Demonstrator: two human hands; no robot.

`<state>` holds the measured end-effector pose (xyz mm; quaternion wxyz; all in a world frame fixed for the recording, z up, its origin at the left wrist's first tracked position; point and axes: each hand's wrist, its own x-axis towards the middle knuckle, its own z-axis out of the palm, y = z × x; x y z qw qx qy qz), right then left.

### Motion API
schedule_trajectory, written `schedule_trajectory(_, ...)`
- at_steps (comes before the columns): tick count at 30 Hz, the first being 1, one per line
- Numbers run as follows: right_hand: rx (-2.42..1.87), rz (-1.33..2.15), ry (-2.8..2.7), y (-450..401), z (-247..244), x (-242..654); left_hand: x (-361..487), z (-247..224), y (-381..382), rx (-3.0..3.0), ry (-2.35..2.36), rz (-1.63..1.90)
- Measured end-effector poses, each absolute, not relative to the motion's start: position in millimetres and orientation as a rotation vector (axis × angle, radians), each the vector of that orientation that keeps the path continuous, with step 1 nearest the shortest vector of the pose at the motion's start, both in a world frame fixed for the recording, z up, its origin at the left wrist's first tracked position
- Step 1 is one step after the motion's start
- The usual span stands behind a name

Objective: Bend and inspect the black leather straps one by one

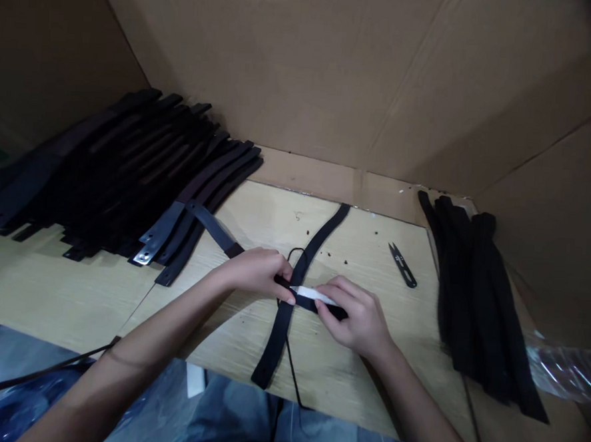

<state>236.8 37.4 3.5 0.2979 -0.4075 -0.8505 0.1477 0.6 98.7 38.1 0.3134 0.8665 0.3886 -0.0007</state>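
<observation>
In front of me a black strap (pixel 270 349) lies lengthwise on the table, crossed by a second dark strap (pixel 215 228) that runs from the left under my hands. My left hand (pixel 261 272) pinches the straps near the crossing. Closed around a white pointed tool (pixel 316 294), possibly a pen or an awl, is my right hand (pixel 357 316); its tip reaches the crossing. The end of a dark strip shows below the tool, by my right fingers. A thin black cord (pixel 291 364) loops beside the crossing and trails over the table's front edge.
Many dark straps (pixel 123 164) are heaped on the left. More black straps (pixel 476 292) hang or lie along the right edge. Small thread snips (pixel 401 265) rest on the table (pixel 355 385) at right. Cardboard walls (pixel 294 74) enclose the back and sides.
</observation>
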Motion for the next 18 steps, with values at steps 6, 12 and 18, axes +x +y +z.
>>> schedule_trajectory(6, -1.085, 0.473, -2.218, 39.2, 1.0, 236.7, -0.7, 36.4, 98.7, 2.262, 1.026, 0.002)
schedule_trajectory(12, -1.081, 0.514, -2.217, 40.2, -1.1, 237.0, -1.4, 32.2, 98.8, 2.263, 0.995, 0.038)
schedule_trajectory(18, -1.076, 0.513, -2.214, 40.5, -1.4, 236.2, -0.4, 29.2, 99.6, 2.252, 1.036, 0.045)
